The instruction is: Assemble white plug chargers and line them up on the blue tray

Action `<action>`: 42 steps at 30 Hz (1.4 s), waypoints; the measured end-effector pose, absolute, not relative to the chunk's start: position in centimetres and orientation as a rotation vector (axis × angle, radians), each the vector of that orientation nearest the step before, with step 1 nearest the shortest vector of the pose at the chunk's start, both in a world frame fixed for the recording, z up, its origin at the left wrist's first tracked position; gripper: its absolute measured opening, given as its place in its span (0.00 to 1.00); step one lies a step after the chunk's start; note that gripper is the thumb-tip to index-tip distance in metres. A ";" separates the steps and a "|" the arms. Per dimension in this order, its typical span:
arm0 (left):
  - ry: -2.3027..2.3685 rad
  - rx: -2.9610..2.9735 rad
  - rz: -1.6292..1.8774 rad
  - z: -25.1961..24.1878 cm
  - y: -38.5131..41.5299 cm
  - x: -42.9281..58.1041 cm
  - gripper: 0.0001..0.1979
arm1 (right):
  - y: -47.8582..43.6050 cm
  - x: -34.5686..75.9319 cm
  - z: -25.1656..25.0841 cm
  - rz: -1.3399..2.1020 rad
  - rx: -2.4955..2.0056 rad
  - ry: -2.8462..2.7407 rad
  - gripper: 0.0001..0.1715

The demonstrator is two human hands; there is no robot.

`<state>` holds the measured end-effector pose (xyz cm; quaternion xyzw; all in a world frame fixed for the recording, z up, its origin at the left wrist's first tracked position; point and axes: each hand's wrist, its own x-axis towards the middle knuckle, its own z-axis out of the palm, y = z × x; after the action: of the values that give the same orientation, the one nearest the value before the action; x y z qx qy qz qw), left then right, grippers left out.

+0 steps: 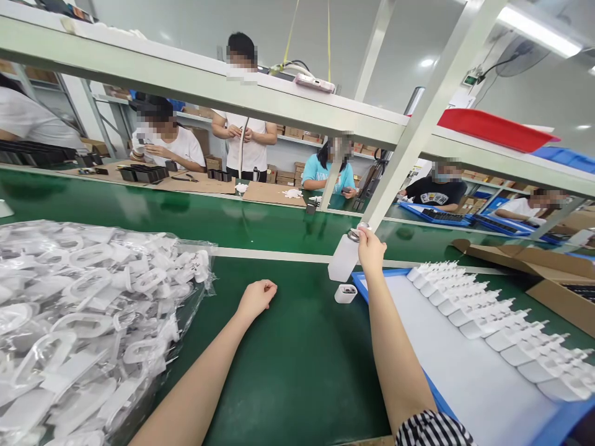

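Observation:
My right hand (370, 249) reaches forward with its fingers closed at the top of a translucent white bottle (343, 259). The bottle has a silver ring at its mouth and looks tilted in this view; my fingers partly cover its top. Just in front of it, a small white oval cup (345, 294) with dark bits inside stands on the green bench (297, 371). My left hand (255, 300) is over the bench in the middle, fingers curled in; what they hold, if anything, is hidden.
Left lies a clear plastic bag (93, 322) full of white plastic parts. On the right, a blue-rimmed tray (439, 396) carries a row of white parts (493, 328), with an open cardboard box (558, 279) behind. A slanted post and shelf cross ahead; several people work opposite.

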<state>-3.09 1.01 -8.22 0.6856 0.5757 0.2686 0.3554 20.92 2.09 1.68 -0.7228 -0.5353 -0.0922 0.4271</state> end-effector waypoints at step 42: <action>1.492 1.796 0.670 -8.0 0.8 -3.0 0.09 | 2.1 22.1 2.6 0.295 -1.218 -0.966 0.16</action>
<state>-2.98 0.81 -7.96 0.6929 0.5757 0.2586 0.3488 22.06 2.07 2.60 -0.5474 -0.4343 0.1326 0.7030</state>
